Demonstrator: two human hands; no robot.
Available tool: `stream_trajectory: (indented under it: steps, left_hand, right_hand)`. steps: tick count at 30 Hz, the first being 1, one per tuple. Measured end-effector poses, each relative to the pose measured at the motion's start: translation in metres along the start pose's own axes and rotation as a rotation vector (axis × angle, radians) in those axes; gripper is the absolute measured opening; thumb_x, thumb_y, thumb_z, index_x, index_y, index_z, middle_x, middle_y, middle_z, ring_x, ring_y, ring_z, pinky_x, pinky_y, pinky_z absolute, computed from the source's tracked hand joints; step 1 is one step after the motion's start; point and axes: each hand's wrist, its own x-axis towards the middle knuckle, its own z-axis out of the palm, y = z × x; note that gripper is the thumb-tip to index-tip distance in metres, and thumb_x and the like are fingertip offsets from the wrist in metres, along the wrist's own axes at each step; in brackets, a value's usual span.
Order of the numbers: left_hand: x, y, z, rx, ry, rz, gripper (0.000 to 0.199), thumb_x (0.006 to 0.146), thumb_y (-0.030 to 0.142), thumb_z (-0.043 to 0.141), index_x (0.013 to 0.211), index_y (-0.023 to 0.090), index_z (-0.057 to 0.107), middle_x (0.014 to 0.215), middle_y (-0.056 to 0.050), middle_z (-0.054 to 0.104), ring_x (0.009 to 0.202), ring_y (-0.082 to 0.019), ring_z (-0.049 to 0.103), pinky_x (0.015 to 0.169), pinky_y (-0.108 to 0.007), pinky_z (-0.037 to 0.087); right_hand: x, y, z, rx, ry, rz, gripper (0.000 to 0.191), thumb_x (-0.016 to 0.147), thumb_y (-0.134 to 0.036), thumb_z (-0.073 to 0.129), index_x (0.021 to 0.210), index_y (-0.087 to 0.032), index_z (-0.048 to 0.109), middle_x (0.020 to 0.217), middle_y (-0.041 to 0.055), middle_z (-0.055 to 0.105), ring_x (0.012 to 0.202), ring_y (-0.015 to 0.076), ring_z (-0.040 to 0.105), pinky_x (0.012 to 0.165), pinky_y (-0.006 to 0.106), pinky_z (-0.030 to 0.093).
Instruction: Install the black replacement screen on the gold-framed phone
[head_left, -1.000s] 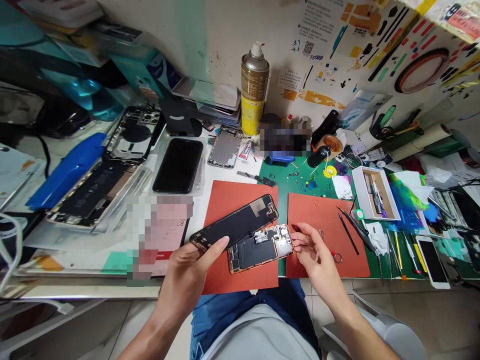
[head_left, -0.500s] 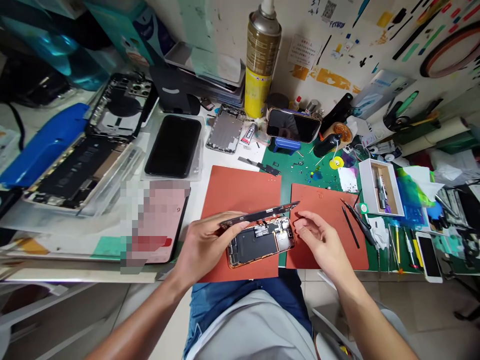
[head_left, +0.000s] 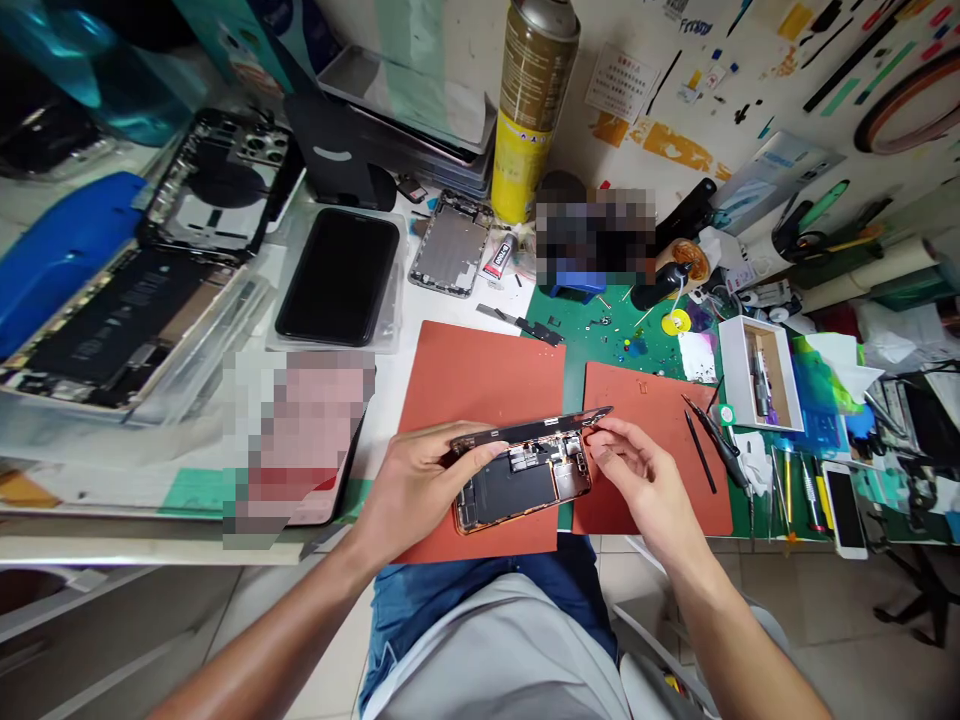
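Observation:
An opened phone lies on the left red-brown mat, its battery and circuit parts facing up. Its dark screen panel is lifted along the far long side, tilted above the body. My left hand grips the panel's left end, with the thumb on the near side over the phone and the other fingers partly hidden behind. At the opposite end, my right hand has its fingers curled together against the panel's right corner; the exact contact at the fingertips is small and partly covered.
The right mat carries a black stick and tweezers. Screwdrivers and a white phone lie farther right. Behind stand a spray can and a white box. A black phone sits left.
My right hand has come to the panel's right corner, its fingers drawn closer together. The panel has shifted slightly right, while my left hand keeps its grip. The camera view has moved a little.

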Motion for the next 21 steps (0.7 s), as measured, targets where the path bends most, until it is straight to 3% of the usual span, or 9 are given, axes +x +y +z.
stream_trajectory:
  steps: [4, 10, 21]
  left_hand:
    - [0.000, -0.005, 0.002, 0.001, 0.013, 0.029, 0.027, 0.094, 0.053, 0.077, 0.091, 0.029, 0.088, 0.100, -0.002, 0.087, 0.090, -0.024, 0.081, 0.081, -0.032, 0.066]
    - [-0.002, -0.012, 0.002, 0.014, -0.001, 0.074, 0.025, 0.094, 0.053, 0.078, 0.098, 0.031, 0.090, 0.106, -0.003, 0.088, 0.096, -0.025, 0.083, 0.090, -0.034, 0.068]
    - [-0.007, -0.016, -0.002, 0.012, 0.001, 0.088, 0.019, 0.095, 0.049, 0.077, 0.098, 0.035, 0.090, 0.107, 0.001, 0.087, 0.100, -0.025, 0.085, 0.094, -0.035, 0.069]
  right_hand:
    - [0.007, -0.001, 0.009, 0.000, 0.020, -0.009, 0.060, 0.078, -0.067, 0.089, 0.115, -0.023, 0.074, 0.104, 0.0069, 0.074, 0.089, 0.0218, 0.064, 0.082, 0.037, 0.055]
    - [0.015, 0.004, 0.017, -0.003, 0.052, -0.013, 0.070, 0.074, -0.065, 0.091, 0.126, -0.022, 0.072, 0.097, 0.0041, 0.073, 0.084, 0.0211, 0.063, 0.080, 0.037, 0.056]
    - [0.016, 0.003, 0.021, -0.084, 0.057, 0.009, 0.064, 0.076, -0.053, 0.089, 0.129, -0.023, 0.071, 0.099, 0.0041, 0.076, 0.084, 0.0223, 0.068, 0.078, 0.037, 0.057]
